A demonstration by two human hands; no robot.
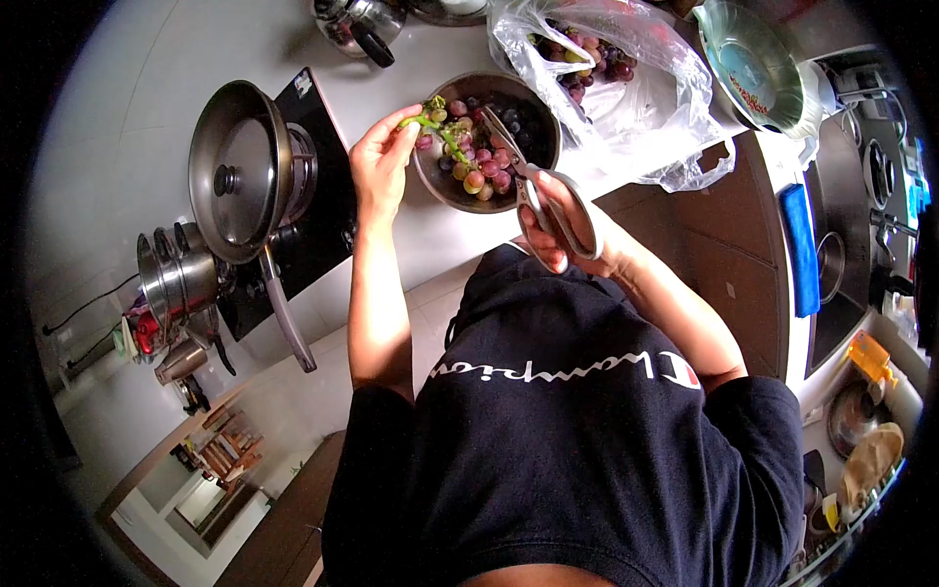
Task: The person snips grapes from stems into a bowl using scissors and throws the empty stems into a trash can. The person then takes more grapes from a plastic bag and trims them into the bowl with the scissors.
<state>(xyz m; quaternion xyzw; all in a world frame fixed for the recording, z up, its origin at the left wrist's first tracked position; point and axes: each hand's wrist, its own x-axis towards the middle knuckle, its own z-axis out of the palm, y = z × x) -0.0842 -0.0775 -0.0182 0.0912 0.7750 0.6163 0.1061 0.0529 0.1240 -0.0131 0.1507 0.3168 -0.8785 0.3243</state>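
My left hand [383,161] pinches the green stem of a bunch of grapes [474,161] over a round bowl [430,186] on the counter. The grapes are reddish, purple and partly green. Darker loose grapes [523,122] lie in the bowl behind the bunch. In my right hand [567,220] is a pair of scissors [528,174] with grey handles, my fingers through the loops. Their blades point up and left across the bowl, against or just above the bunch; I cannot tell whether they touch a stem.
A clear plastic bag [646,108] with more grapes [597,64] lies right of the bowl. Beyond it stands a basin [748,59] with small reddish bits. On the left, a lidded pan [240,171] sits on the black stove [328,186]. A kettle [357,24] stands behind.
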